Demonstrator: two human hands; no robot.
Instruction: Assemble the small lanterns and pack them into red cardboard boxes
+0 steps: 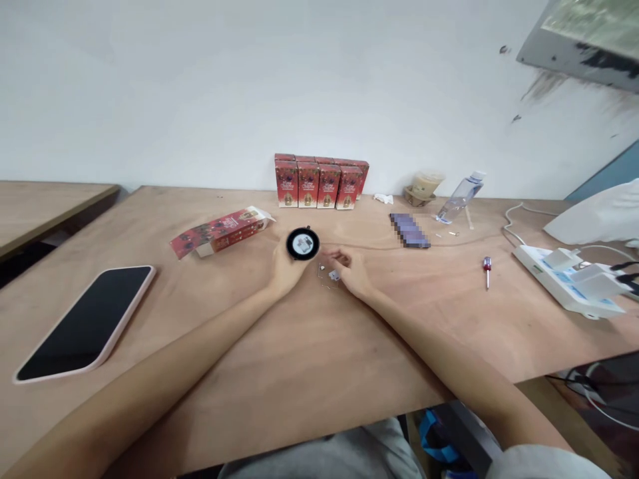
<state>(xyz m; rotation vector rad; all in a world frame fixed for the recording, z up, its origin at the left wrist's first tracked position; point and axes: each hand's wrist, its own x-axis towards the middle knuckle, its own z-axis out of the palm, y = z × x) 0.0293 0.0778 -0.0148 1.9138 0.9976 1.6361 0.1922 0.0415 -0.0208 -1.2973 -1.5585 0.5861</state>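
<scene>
My left hand (pixel 285 269) is wrapped round a round black-rimmed piece (pixel 303 244) with a white, printed middle facing up; its exact kind is unclear. Just to the right, my right hand (pixel 350 271) has its fingers curled in towards the thumb, and whatever they may pinch is too small to make out. Under and beside those fingertips lies a small clear bag or tray (pixel 328 279) with tiny white bits. An opened red printed box (pixel 222 231) rests on its side to the left of my left hand, flaps out.
Several red boxes (pixel 318 183) stand against the wall. A phone (pixel 87 322) lies front left, a pixelated purple item (pixel 410 231) right of centre. Further right are a cup (pixel 423 187), a tilted bottle (pixel 460 197), a screwdriver (pixel 487 271) and a power strip (pixel 564 283) with cords.
</scene>
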